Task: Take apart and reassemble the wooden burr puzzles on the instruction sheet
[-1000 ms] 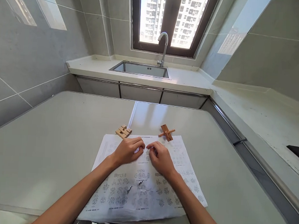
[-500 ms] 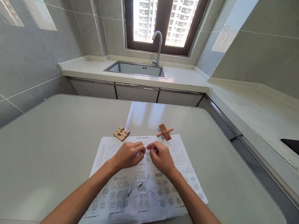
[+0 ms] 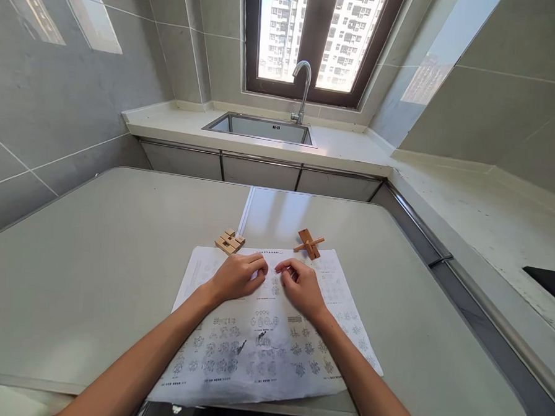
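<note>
A large sheet of paper [image 3: 283, 351] printed with small diagrams lies under both my hands. My left hand [image 3: 240, 275] rests on its upper part, fingers curled in, and no object shows in it. Just to its right, my right hand [image 3: 301, 287] lies on the sheet with fingers loosely bent inward, also without a visible object. A small gap separates the two hands. Beyond my left hand sits a light wooden block puzzle [image 3: 230, 241] with notched pieces, near the paper's top edge. Past my right hand, a reddish-brown wooden puzzle piece [image 3: 309, 244] has a stick crossing a flat slat.
The pale table [image 3: 92, 273] has a seam strip running toward the back. Behind it stands a counter [image 3: 170, 125] with a sink [image 3: 262, 139] and a tall faucet [image 3: 304, 91] below a window. Another counter [image 3: 505, 207] runs along the right.
The view has shifted slightly, showing more of the table's near edge. My hands stay on the paper in nearly the same curled pose, and both wooden puzzles stay in place.
</note>
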Tool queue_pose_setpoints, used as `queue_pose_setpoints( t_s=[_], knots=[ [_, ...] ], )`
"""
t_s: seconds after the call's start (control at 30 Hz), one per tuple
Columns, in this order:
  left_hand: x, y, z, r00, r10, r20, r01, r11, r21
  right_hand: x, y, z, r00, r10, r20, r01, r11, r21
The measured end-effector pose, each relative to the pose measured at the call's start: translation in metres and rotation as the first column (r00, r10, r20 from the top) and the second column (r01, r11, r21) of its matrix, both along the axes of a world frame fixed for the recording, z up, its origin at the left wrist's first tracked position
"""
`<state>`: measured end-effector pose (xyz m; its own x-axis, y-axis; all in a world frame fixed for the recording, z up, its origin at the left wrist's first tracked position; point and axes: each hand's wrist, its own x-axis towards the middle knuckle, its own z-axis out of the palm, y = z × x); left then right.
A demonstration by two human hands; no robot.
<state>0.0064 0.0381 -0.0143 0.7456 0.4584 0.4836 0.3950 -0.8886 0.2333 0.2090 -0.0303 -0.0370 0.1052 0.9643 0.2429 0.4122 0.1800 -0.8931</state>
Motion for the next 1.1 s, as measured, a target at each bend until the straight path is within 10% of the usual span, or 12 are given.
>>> queue_pose_setpoints(
  t_s=[1.1],
  knots=[
    [0.0005,-0.0020,-0.0041,0.999,-0.030,-0.020,0.030,1.000,-0.010,0.0102,0.0068,-0.0062,0.859,-0.106,-0.500,0.104,0.994,-0.032]
  ],
)
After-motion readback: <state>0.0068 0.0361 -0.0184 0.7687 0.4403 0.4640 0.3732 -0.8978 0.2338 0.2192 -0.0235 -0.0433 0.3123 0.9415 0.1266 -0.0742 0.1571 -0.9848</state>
